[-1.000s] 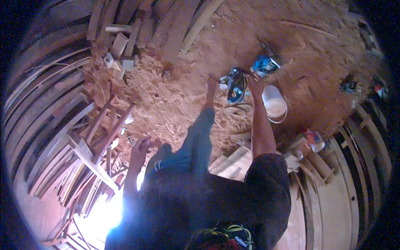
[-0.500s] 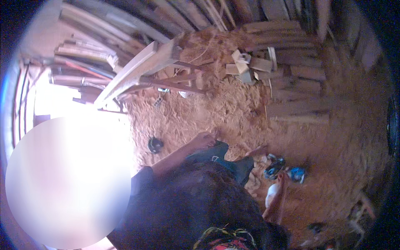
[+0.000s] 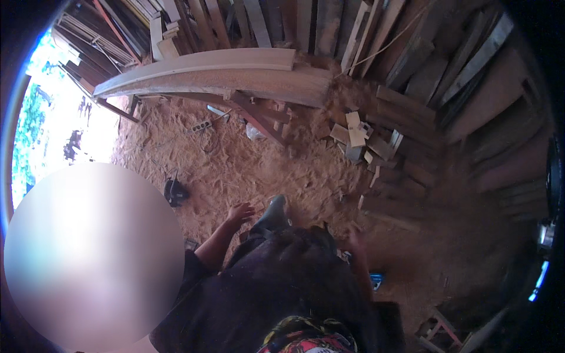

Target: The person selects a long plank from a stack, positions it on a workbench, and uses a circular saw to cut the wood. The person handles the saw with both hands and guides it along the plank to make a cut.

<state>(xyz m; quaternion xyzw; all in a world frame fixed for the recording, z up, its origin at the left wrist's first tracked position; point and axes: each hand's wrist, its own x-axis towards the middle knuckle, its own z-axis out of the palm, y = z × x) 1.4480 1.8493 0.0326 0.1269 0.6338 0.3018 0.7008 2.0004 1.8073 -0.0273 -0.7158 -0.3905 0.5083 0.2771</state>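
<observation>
left hand (image 3: pixel 240 213): fingers extended | right hand (image 3: pixel 356 236): blurred, grip unclear | hands apart | blue tool (image 3: pixel 376 280): partly hidden

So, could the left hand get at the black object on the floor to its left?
Probably, with a lean: the left hand looks empty, and only dusty floor shows between it and the black object.

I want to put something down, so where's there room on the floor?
The sawdust floor between the left hand, the power strip and the wood blocks looks mostly free. It's crowded around those blocks, beside the dark planks, and by the trestle leg, where a whitish bag lies.
</observation>
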